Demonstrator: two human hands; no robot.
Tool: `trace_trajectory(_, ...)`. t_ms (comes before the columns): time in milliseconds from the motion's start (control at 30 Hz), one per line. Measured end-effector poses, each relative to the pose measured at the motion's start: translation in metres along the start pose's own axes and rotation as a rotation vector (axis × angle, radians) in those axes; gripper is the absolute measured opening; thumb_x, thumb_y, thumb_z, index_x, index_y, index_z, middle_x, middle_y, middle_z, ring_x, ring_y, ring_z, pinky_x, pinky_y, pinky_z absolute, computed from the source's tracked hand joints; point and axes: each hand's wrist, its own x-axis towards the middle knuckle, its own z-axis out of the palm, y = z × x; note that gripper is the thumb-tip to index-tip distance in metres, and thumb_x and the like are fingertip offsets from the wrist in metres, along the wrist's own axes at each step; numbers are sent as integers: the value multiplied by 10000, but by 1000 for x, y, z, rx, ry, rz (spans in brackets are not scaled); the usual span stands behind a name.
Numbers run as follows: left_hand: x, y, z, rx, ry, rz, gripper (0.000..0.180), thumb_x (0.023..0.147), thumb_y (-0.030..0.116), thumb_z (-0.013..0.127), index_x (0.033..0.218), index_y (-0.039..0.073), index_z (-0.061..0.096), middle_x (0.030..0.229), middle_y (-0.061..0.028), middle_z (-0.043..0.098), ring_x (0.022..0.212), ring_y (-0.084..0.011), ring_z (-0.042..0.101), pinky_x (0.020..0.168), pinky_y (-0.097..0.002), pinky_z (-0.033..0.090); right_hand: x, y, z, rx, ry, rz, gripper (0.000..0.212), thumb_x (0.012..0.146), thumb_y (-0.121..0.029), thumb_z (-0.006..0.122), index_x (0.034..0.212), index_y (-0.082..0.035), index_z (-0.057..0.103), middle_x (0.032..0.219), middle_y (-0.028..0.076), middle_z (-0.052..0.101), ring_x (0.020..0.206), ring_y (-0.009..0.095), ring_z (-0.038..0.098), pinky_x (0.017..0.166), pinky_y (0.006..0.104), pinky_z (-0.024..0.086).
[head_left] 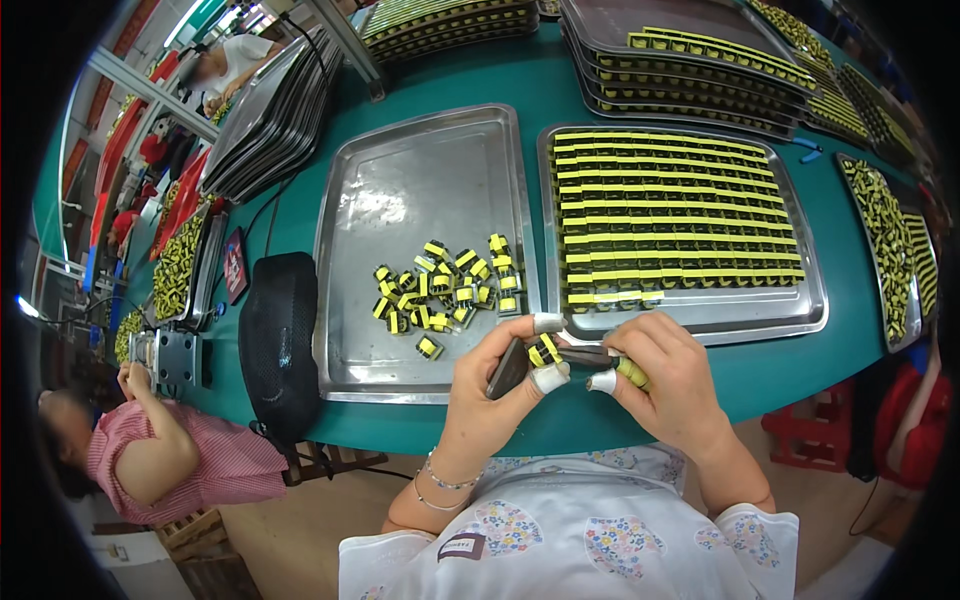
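Note:
My left hand (492, 385), with white coverings on its thumb and forefinger tips, pinches a small yellow-and-black coil component (543, 351). A dark flat piece (509, 368) also lies in that hand, against the palm. My right hand (672, 375) is closed around a dark tool (587, 355) whose end meets the component; a yellow-green wrapped part (632, 372) shows under the fingers. The tool's exact kind is hidden. Just beyond my hands, a metal tray (420, 180) bears a loose heap of similar components (440, 285). Beside it, another tray (740, 312) carries them in neat rows.
A black zippered case (280, 335) stands left of the loose-parts tray. Stacked trays rise at the far left (270, 105) and far right (690, 75). Another parts tray (885, 250) is at the right edge. A person in a checked top (180, 455) works at left.

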Motion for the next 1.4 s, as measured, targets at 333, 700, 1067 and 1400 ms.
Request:
trace_trajectory(333,3,10,8,-403,18,-137,432,872,97,652,1252,-49,508,1139,-188,632,832,-160,657,735,-265,566,0,-4,-3,44,16,22,239,698,-116,712,904,-43,616,864,95,610,798,289,590,704,387,478)
trace_trajectory(700,1,4,6,-426,62,-131,433,804,91,732,1172,-22,533,1059,-146,628,888,-205,664,749,-316,598,0,-4,-2,26,52,-2,269,724,-190,727,878,-11,597,843,120,603,767,309,579,666,387,467)
trace_trajectory(1067,-3,-6,12,53,151,251,371,761,66,786,1060,-9,579,955,-43,546,859,-110,530,747,-223,426,-2,-7,6,-80,100,-23,229,648,-60,711,850,-50,602,783,65,572,727,258,563,641,374,462)
trace_trajectory(1400,-5,-7,13,165,184,334,377,742,2,775,1033,19,536,986,-53,515,860,-114,553,760,-238,458,-2,-4,9,-94,117,-33,236,631,-80,725,832,-51,605,774,65,580,701,260,564,625,379,461)
